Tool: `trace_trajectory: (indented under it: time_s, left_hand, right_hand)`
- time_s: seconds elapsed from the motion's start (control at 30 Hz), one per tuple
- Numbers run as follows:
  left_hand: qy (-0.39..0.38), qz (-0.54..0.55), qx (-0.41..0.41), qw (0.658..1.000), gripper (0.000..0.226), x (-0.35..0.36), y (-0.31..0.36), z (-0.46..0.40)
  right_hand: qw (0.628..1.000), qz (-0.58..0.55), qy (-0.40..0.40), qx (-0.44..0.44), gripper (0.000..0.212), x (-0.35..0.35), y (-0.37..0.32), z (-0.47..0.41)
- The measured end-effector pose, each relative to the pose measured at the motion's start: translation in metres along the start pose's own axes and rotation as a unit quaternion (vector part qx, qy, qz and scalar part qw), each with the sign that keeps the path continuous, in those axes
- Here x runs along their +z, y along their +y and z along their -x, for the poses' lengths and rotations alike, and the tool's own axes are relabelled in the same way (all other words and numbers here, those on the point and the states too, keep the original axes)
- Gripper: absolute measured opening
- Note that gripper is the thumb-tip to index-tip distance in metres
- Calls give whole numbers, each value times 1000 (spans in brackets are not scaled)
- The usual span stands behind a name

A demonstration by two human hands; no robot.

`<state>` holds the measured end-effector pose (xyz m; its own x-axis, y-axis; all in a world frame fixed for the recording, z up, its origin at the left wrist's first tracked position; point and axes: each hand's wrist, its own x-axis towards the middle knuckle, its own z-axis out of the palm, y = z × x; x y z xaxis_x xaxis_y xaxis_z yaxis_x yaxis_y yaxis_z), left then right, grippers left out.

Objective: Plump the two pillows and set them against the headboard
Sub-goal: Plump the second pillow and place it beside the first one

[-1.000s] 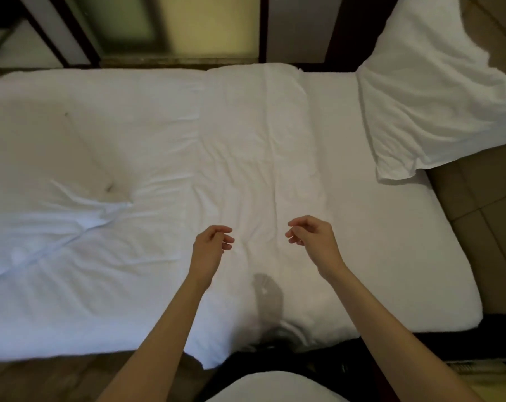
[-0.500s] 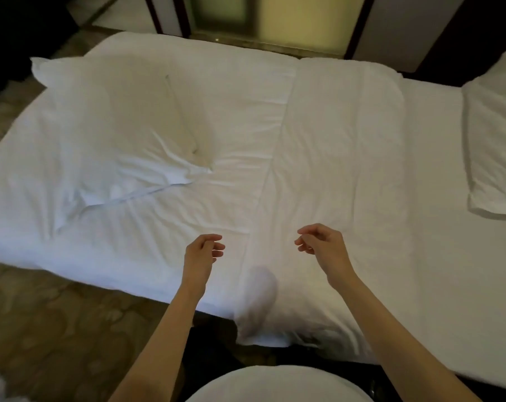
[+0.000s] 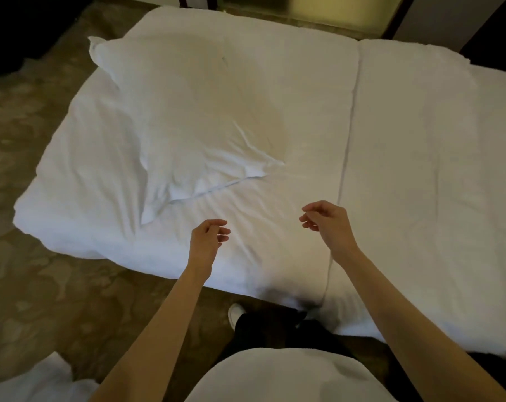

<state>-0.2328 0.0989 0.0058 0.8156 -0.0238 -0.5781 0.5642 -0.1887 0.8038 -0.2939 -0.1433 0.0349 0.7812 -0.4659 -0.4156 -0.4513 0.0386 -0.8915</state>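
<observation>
A white pillow [image 3: 185, 117] lies flat and creased on the left part of the white bed [image 3: 420, 169], one corner pointing toward me. My left hand [image 3: 206, 242] hovers over the bed's near edge, just below that corner, fingers loosely curled and holding nothing. My right hand [image 3: 327, 224] hangs a little to the right, level with it, also loosely curled and empty. Neither hand touches the pillow. The second pillow is out of view.
Patterned brown carpet [image 3: 42, 271] runs along the bed's left and near sides. White cloth [image 3: 37, 384] lies on the floor at the bottom left. A dark-framed window or panel [image 3: 333, 10] stands behind the bed. My white shoe [image 3: 235, 314] is by the bed's edge.
The view has swung left: the left pillow has come toward the middle and the right pillow has left the frame. Both hands stay loosely curled and empty over the bed's near edge.
</observation>
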Motion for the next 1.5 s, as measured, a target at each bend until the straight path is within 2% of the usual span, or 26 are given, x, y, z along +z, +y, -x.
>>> trace_trajectory:
  time_s: [0.33,0.6,0.83,0.97,1.1,1.17,1.27,1.33,1.43,1.5]
  left_hand:
    - [30,18,27,999,30,-47,57,-76]
    - [101,14,55,993,29,-65,111,-154]
    - [129,83,31,988,25,-85,165,-239]
    - [145,78,27,986,26,-97,195,-292]
    - [200,22,-1,980,42,-113,210,-355]
    - [222,-25,-35,974,50,-119,212,-387]
    - [226,-79,-78,968,67,-118,209,-426]
    - [226,-76,-88,967,74,-116,201,-441]
    - [229,-41,-115,966,84,-118,182,-465]
    - [228,-13,-130,965,89,-122,171,-477]
  right_hand:
    - [1000,15,-27,2,24,72,-29,-65]
    - [997,33,-56,-32,24,109,-80,-158]
    - [997,43,-50,-38,25,148,-117,-240]
    - [998,40,-26,-31,27,175,-133,-287]
    - [998,59,0,-1,18,209,-143,-344]
    - [996,88,1,4,28,225,-146,-374]
    - [990,130,-26,50,55,244,-146,-417]
    - [983,157,-44,89,68,256,-144,-438]
    - [969,210,-30,130,77,276,-132,-465]
    - [963,209,-60,161,84,285,-123,-476]
